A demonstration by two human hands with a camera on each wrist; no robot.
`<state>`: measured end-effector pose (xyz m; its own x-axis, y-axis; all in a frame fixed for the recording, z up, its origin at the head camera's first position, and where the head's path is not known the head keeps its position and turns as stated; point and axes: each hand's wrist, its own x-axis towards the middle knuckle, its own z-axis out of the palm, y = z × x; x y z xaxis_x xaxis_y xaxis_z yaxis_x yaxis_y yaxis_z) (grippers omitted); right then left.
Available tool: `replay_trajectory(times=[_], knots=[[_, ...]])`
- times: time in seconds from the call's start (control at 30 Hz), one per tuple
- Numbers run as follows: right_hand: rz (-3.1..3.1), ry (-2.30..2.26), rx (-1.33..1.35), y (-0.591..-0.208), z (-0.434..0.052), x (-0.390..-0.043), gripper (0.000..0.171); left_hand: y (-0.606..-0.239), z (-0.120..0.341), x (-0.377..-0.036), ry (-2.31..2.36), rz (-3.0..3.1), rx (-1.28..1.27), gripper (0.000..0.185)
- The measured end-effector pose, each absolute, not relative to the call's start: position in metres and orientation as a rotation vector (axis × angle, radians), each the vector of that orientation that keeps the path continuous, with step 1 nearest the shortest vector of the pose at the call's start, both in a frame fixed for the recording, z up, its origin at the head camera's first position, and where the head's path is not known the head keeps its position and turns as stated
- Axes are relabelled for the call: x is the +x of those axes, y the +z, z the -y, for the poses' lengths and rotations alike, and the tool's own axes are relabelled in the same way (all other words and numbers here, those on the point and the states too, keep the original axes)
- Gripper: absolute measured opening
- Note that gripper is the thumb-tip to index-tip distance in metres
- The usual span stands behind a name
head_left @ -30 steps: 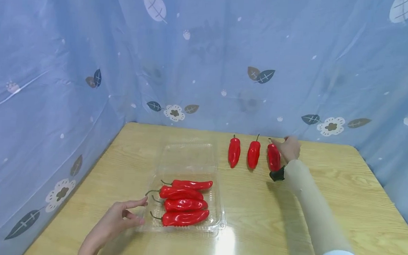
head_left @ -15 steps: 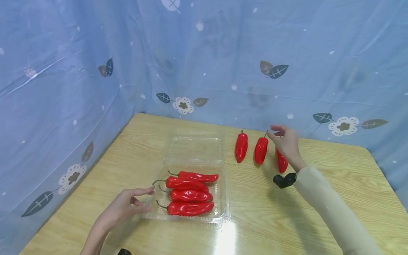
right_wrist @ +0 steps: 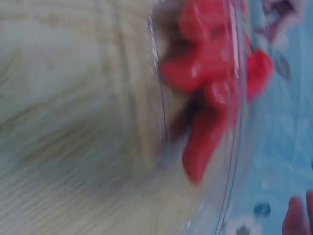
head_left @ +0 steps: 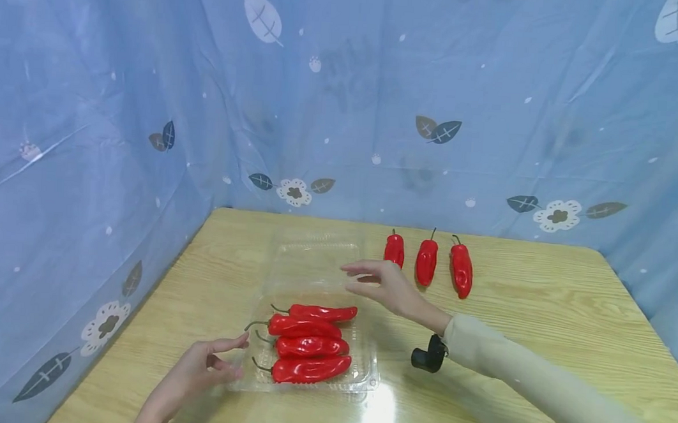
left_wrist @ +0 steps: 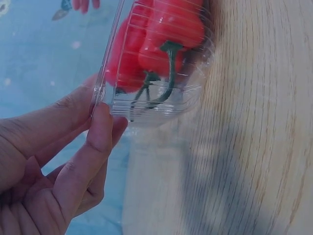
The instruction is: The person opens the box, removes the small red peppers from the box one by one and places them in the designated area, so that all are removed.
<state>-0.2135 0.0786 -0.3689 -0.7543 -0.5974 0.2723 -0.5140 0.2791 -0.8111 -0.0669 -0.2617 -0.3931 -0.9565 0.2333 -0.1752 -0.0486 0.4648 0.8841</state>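
The left hand (head_left: 195,373) is pinching the near-left rim of the clear tray (head_left: 365,376), which is sitting on the table (head_left: 510,348) holding four red peppers (head_left: 309,347). Farther back, the right hand (head_left: 384,284), its grip released and fingers straight, is hovering over the tray's open lid (head_left: 313,261). Three more peppers (head_left: 428,264) are lying beyond.

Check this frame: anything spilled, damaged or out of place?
Nothing stands out. Four peppers lie in the open clear box, three more stand in a neat row on the table.
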Motion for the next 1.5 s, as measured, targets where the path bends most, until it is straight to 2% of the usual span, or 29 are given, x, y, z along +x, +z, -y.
replay_trajectory(times=[0.17,0.57,0.77,1.0,1.23,1.5], knots=[[-2.224,-1.325,-1.198,-0.369,-0.045,-0.207,0.042,-0.394,0.261,-0.066,1.496,-2.455,0.162,0.061],[-2.128,-1.071,-1.087,-0.376,0.019,-0.201,0.045,-0.394,0.257,-0.066,1.509,-2.477,0.181,0.060],[-2.172,-1.030,-1.005,-0.381,0.026,-0.204,0.041,-0.395,0.255,-0.065,1.514,-2.465,0.181,0.059],[-2.214,-0.954,-1.050,-0.380,0.027,-0.206,0.037,-0.392,0.257,-0.065,1.510,-2.477,0.165,0.061],[-2.270,-0.805,-1.182,-0.375,0.025,-0.207,0.024,-0.391,0.256,-0.065,1.501,-2.478,0.167,0.061],[-2.252,-0.784,-1.089,-0.369,0.024,-0.202,0.027,-0.391,0.256,-0.065,1.506,-2.465,0.137,0.061]])
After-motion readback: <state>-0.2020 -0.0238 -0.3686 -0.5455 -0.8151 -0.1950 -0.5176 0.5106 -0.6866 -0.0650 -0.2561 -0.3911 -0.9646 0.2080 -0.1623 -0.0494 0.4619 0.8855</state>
